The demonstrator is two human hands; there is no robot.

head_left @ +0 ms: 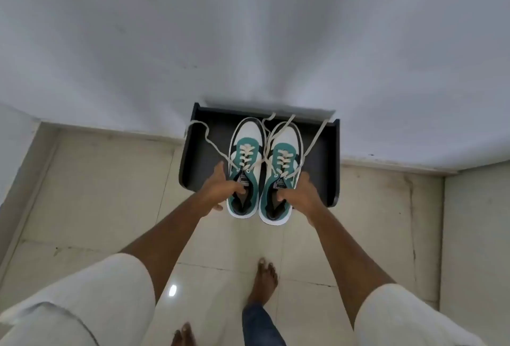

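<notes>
Two teal, white and black sneakers with cream laces are side by side over a black shelf (pixel 325 169) set against the white wall. My left hand (pixel 220 191) grips the left sneaker (pixel 247 149) with fingers hooked inside its opening. The right sneaker (pixel 281 158) is gripped the same way at its collar by my right hand (pixel 300 193). Both toes point toward the wall. The heels stick out past the shelf's front edge. Loose laces trail over the shelf's left and right sides.
Pale floor tiles (pixel 110 193) spread around the shelf. My bare feet (pixel 265 279) stand on them just below the sneakers. The wall (pixel 248 42) rises directly behind the shelf, with a raised ledge at left and right.
</notes>
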